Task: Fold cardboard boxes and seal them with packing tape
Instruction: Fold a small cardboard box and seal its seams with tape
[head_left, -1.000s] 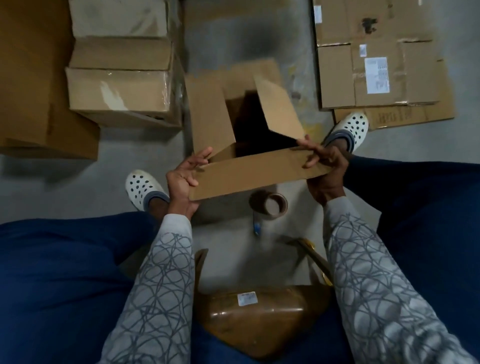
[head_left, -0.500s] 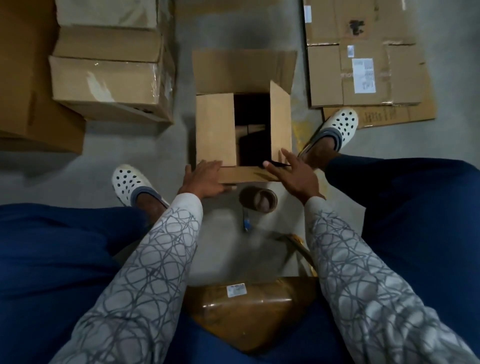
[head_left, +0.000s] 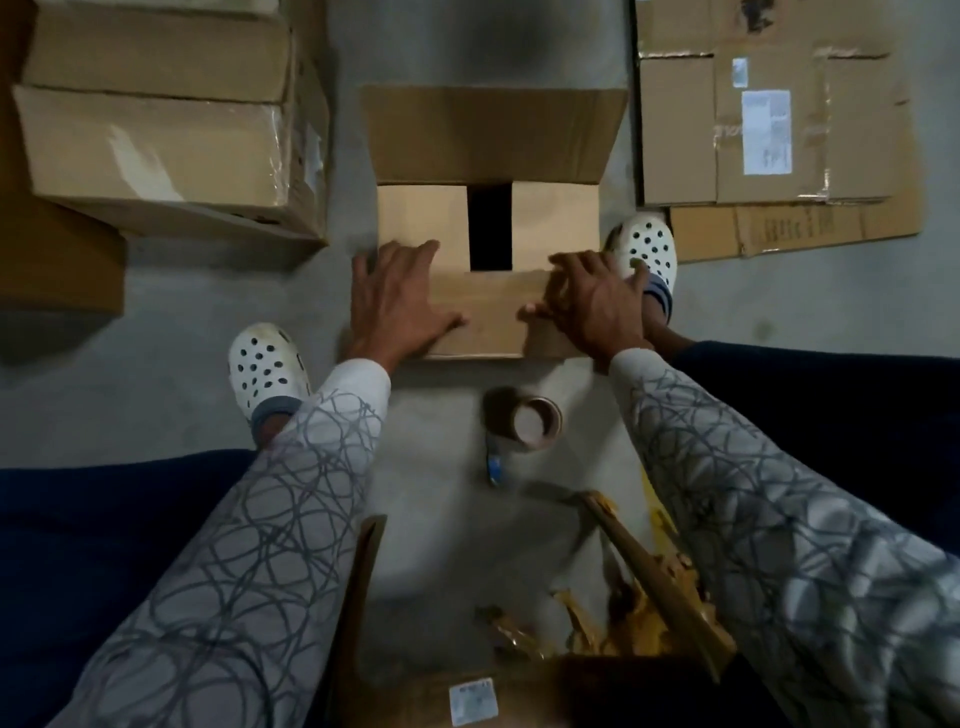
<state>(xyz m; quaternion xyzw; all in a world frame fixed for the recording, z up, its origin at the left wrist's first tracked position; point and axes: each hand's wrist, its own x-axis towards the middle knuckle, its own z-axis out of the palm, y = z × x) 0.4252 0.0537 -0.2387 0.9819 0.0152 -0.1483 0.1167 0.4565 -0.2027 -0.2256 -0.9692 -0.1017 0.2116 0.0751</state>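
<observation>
Where the near edge cuts the view, an open carton (head_left: 519, 691) with a white label sits between the person's knees. Beyond it a roll of packing tape (head_left: 524, 423) lies on the concrete floor (head_left: 441, 519), apart from both hands.

Further out, centre: the cardboard box (head_left: 556, 228) stands on the floor between two white clogs. Both side flaps are folded in, with a dark gap between them. The near flap (head_left: 488, 312) is laid down over their near ends.
- Left hand (head_left: 395, 306): palm down on the flap's left end, fingers straight and spread.
- Right hand (head_left: 592, 301): palm down on the right end, fingers slightly bent and close together, thumb pointing toward centre. Somewhat blurred.

The far flap (head_left: 493, 135) is not yet folded. Far left are stacked boxes (head_left: 156, 150); far right is flattened cardboard (head_left: 769, 124).
</observation>
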